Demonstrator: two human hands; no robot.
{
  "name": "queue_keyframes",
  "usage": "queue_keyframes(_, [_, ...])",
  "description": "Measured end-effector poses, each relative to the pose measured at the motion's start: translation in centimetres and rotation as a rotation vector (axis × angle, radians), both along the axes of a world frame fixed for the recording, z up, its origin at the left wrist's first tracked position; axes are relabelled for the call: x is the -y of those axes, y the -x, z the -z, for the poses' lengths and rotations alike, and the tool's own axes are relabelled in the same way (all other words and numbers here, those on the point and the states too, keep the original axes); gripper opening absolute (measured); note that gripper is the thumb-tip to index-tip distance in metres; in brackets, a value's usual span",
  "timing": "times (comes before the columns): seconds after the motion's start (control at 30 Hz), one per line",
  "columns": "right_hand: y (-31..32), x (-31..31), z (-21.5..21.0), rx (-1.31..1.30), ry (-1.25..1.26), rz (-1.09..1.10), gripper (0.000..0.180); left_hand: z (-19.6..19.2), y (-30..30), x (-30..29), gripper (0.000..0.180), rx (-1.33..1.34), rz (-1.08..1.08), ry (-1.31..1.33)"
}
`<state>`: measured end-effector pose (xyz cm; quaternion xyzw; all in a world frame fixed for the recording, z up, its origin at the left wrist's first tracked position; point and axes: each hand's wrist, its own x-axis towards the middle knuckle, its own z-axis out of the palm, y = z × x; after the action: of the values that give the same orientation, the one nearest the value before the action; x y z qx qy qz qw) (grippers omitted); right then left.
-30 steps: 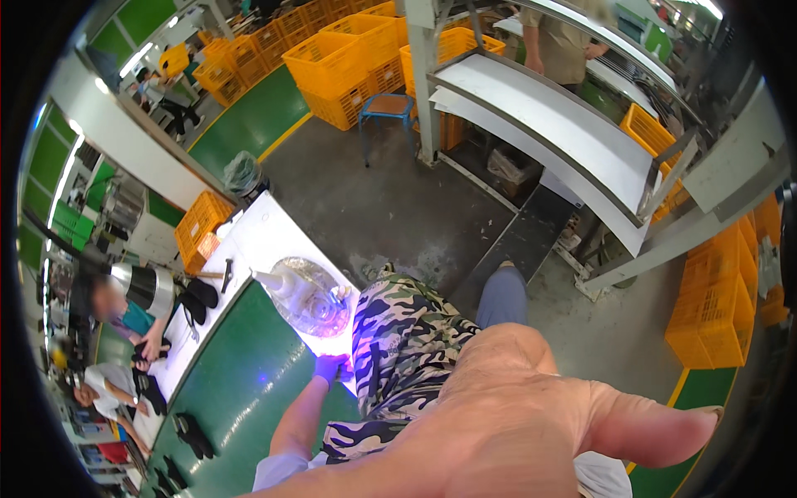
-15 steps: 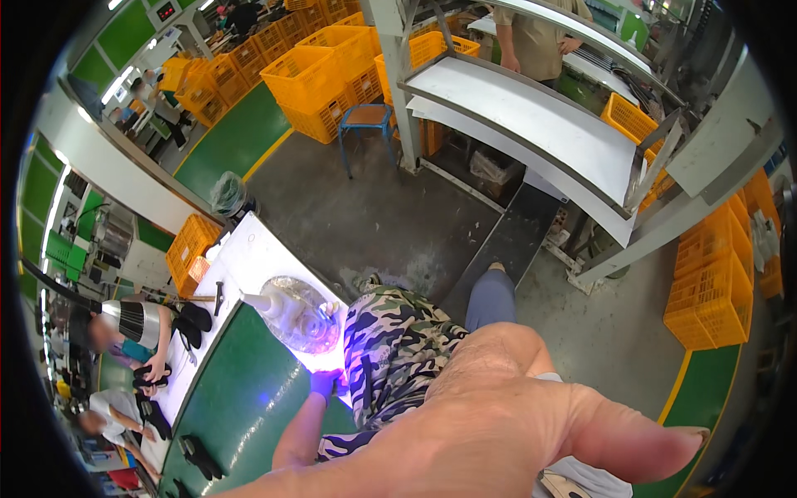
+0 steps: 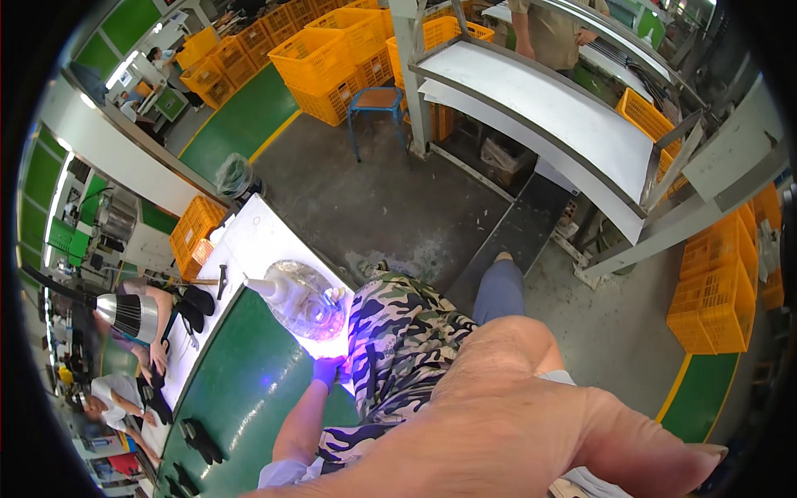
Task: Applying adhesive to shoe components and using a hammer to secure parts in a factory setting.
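My right hand (image 3: 531, 436) is raised very close to the camera, its back showing and its thumb stretched out to the right. The other fingers are out of the picture, and nothing shows in the hand. Farther off, my left hand (image 3: 329, 368) rests at the edge of the white tabletop (image 3: 247, 236), beside my camouflage-patterned apron (image 3: 407, 336). Purple light washes over that hand, so how its fingers lie is unclear. Just beyond it stands a white bottle with a pointed nozzle (image 3: 274, 289), next to a round clear dish (image 3: 320, 311).
A green conveyor belt (image 3: 237, 398) carries dark shoe parts (image 3: 199, 440); people work along its far side. Yellow crates (image 3: 320, 62) are stacked behind a blue-legged stool (image 3: 374, 101). A metal-framed white shelf (image 3: 540, 104) stands ahead, with more crates (image 3: 714, 299) at right.
The whole view has shifted slightly, so most things sit a little farther right. My right hand's thumb has moved right and slightly down in the picture. My left hand stays at the table edge.
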<state>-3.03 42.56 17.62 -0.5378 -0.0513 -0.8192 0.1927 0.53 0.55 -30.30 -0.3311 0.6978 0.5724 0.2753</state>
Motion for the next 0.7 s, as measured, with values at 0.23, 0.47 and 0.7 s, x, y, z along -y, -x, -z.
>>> queue_keyframes(0.23, [0.1,2.1,0.4,0.055,-0.035,-0.018,0.102,-0.8,0.4,-0.8,0.015,0.056,0.001,-0.011])
queue_keyframes(0.47, [0.2,1.6,0.7,0.12,-0.067,-0.038,0.103,0.1,0.2,0.2,0.017,0.026,0.006,-0.014])
queue_keyframes(0.7, [1.3,2.7,0.4,0.15,-0.103,-0.045,0.105,-3.4,0.5,-2.5,0.016,0.023,0.002,0.045])
